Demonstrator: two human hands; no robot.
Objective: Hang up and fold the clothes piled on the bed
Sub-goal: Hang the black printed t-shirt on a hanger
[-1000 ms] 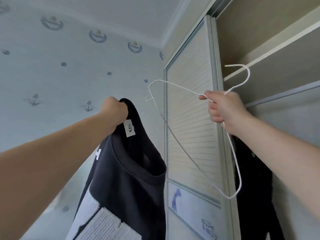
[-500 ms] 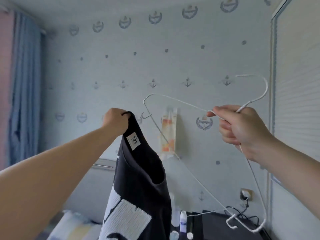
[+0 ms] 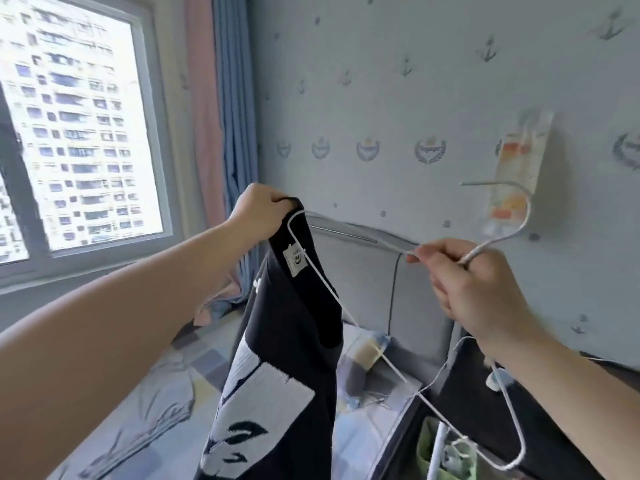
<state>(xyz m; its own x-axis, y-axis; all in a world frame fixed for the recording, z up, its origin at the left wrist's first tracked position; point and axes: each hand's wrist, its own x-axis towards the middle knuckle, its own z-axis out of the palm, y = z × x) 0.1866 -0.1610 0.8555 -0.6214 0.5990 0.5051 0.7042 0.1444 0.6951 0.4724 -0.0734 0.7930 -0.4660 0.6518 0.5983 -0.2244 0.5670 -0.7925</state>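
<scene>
Hem of black shirt (image 3: 294,341) cut off by bottom edge. Print on collar label (image 3: 294,260) too small to read. Neck of white wire hanger (image 3: 379,354) hidden inside right hand (image 3: 474,289). Fingertips of left hand (image 3: 258,211) tucked behind the collar. Green item (image 3: 429,455) cropped, blurred, unidentifiable.

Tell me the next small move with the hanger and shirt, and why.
Probably slide the hanger's upper corner deeper through the collar toward one shoulder. The left hand grips the shirt by its collar, and the right hand holds the hanger at its neck with that corner just at the collar opening. The other corner hangs free, outside the shirt.
</scene>
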